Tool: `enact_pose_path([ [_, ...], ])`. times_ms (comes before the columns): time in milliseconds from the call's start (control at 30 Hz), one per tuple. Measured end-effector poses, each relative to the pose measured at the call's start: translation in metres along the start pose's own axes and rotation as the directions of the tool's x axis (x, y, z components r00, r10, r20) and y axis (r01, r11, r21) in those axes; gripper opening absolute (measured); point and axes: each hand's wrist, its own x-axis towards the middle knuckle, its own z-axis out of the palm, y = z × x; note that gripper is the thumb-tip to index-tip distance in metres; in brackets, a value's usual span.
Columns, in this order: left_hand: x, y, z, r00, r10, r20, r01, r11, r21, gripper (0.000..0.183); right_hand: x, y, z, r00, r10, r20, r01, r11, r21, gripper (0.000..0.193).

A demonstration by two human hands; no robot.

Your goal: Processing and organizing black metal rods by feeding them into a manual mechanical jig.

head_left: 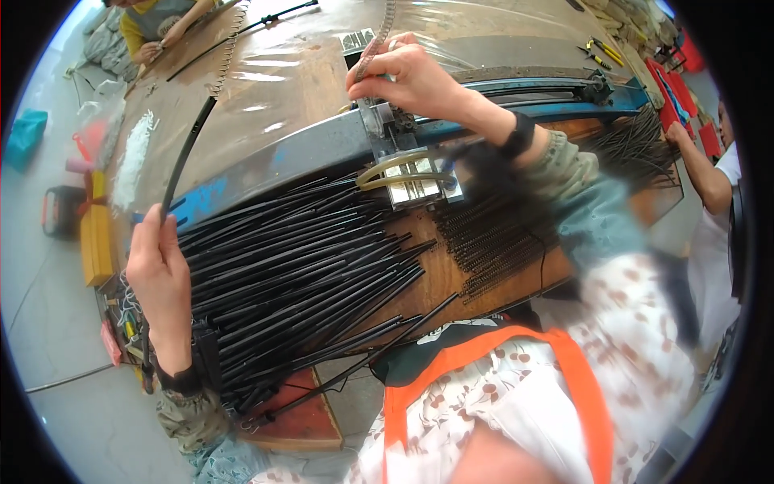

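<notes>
My left hand (157,278) is closed around the lower part of a slim black tube (187,149), which points up and away. A thin coil spring (228,48) stands out of the tube's far end and reaches the top of the view. Above a metal fixture (411,179), my right hand (415,77) pinches another stretch of coil spring (377,44), which also runs out at the top. Whether both stretches are one spring I cannot tell. Two pale curved hoses loop over the fixture, which sits against a blue-grey metal rail (314,137).
Many black tubes (298,274) lie heaped on the near side of the rail, with dark springs (484,250) to their right. White pieces (133,161) are spread at the left. Pliers (601,52) lie far right. One person (157,28) sits across the table; another (709,185) stands at right.
</notes>
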Motion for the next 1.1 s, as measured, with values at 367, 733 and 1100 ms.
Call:
enact_pose_path([
  [367,0.016,0.006,0.012,1.0,-0.027,0.002,0.027,0.997,-0.066,0.02,0.023,-0.023,0.017,0.811,0.061,0.582,0.15,0.94,-0.307,0.017],
  [733,0.051,0.028,0.081,0.966,0.157,0.206,-0.107,0.967,-0.231,0.018,-0.179,0.092,-0.195,0.98,0.199,-0.032,-0.157,0.658,-0.737,0.015],
  [1100,0.083,0.092,0.165,0.929,0.287,0.235,-0.178,0.9,-0.397,0.024,-0.227,0.115,-0.21,0.975,0.193,-0.107,-0.209,0.653,-0.728,0.007],
])
